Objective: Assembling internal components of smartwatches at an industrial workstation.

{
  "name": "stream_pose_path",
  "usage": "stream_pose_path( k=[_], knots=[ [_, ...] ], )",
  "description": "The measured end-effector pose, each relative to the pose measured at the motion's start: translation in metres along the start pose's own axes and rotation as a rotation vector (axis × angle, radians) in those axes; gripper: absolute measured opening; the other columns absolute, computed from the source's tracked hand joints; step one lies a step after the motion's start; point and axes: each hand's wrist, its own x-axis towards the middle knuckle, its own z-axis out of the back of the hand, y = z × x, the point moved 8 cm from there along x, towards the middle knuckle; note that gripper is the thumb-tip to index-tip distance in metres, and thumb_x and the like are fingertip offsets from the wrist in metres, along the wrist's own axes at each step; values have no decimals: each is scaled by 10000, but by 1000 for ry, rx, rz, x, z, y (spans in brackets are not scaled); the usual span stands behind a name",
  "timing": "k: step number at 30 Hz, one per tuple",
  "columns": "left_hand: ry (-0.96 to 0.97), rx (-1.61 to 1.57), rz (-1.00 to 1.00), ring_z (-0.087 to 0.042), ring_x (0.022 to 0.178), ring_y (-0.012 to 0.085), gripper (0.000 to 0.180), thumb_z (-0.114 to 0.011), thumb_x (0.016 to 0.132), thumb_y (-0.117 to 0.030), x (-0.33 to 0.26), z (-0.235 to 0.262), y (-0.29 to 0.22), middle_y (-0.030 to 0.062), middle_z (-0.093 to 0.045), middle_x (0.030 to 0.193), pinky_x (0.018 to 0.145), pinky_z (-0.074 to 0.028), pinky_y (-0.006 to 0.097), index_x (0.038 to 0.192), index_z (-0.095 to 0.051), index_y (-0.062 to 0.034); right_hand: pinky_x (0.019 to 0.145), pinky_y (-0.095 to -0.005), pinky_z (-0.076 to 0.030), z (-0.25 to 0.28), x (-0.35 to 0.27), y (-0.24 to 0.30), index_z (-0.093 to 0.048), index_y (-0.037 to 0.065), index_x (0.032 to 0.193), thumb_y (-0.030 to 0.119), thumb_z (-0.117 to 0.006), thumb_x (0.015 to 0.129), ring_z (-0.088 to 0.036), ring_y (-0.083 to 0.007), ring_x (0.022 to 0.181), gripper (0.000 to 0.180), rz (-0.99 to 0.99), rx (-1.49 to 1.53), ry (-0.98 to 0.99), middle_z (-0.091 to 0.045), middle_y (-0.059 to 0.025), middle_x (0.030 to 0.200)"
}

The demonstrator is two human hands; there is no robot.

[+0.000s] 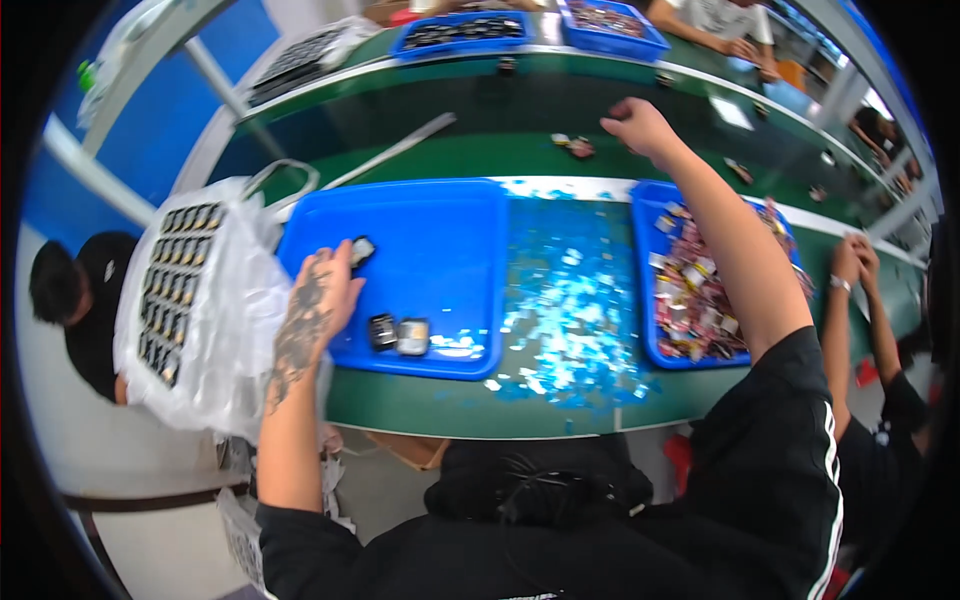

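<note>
My left hand [328, 288] is over the left side of a shallow blue tray [430, 200], fingers stretched out. Right beside its fingertips is a small black-and-silver part [362, 251]; I cannot see a grip on it. Lower in that tray lie a black block-shaped part [382, 331] and a pale-topped one [413, 336], side by side. My right hand [640, 127] reaches far out above the green belt [480, 120], its fingers curled together. Whatever they may hold is hidden. Just left of it, small pinkish and yellowish parts [580, 147] lie on the belt.
A second blue tray [645, 330] on the right holds a heap of pink wired parts. Bluish scraps [570, 320] cover the bench between the trays. At left, a white plastic bag [225, 350] contains rows of black parts. Other people sit across the belt and at both sides.
</note>
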Motion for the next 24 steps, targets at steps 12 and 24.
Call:
stream_pose_path(
  k=[12,24],
  knots=[
    [33,-195,-226,-544,1136,303,281,-611,896,-230,-1,29,-128,130,-592,1198,934,-482,419,1148,-655,-112,753,-401,-533,77,-177,23,-727,57,864,157,-704,783,-673,-325,815,131,333,-394,416,-699,-158,848],
    [-24,-392,-247,-669,854,275,337,-682,831,-57,30,27,-144,152,-654,915,732,-533,345,1140,-550,-41,712,-413,-532,86,-219,33,-679,31,856,83,-690,784,-664,-300,821,90,510,-416,123,-657,-114,833]
  ],
)
